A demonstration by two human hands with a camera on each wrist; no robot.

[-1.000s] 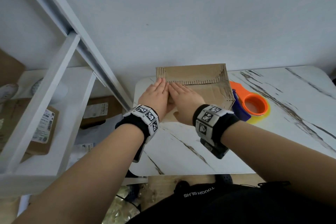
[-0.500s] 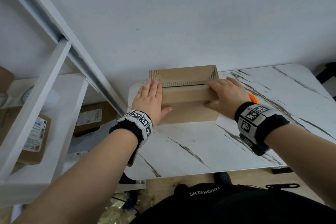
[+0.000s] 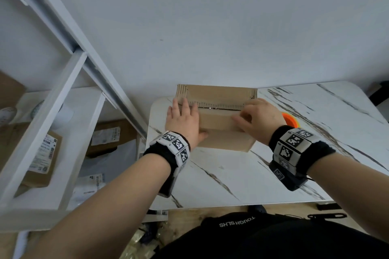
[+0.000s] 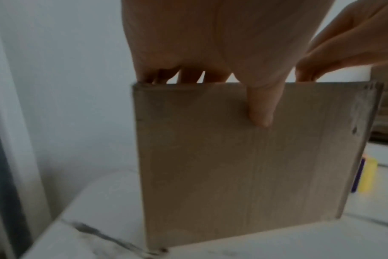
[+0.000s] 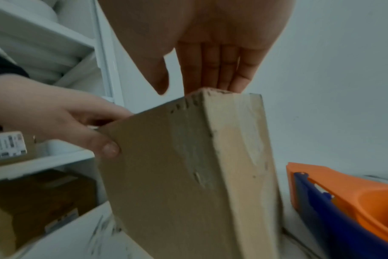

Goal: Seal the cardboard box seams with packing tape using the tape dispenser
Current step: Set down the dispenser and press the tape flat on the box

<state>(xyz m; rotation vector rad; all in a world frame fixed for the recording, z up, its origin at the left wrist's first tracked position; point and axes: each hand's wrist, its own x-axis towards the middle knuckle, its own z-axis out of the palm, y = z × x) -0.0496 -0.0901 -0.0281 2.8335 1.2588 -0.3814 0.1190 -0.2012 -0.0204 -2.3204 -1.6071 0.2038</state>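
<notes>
A brown cardboard box point(image 3: 219, 130) stands at the far left of the marble table point(image 3: 242, 174). Its near flap lies folded down, and the far flap point(image 3: 219, 93) rises behind a narrow dark seam. My left hand point(image 3: 182, 120) lies flat on the box's left end, with its thumb point(image 4: 261, 108) down the near face. At the right end my right hand point(image 3: 257, 116) presses the flap with straight fingers point(image 5: 222, 70). The orange and blue tape dispenser point(image 5: 343, 201) sits on the table just right of the box, mostly hidden behind my right hand in the head view.
A white shelf frame point(image 3: 52, 124) stands close on the left, holding labelled parcels point(image 3: 42, 153). The grey wall point(image 3: 210, 27) is right behind the box. Bare marble stretches to the right and towards me.
My right hand slid from the middle of the box to its right end, covering the dispenser in the head view. The left hand stayed on the left end. Over the last half second little has changed.
</notes>
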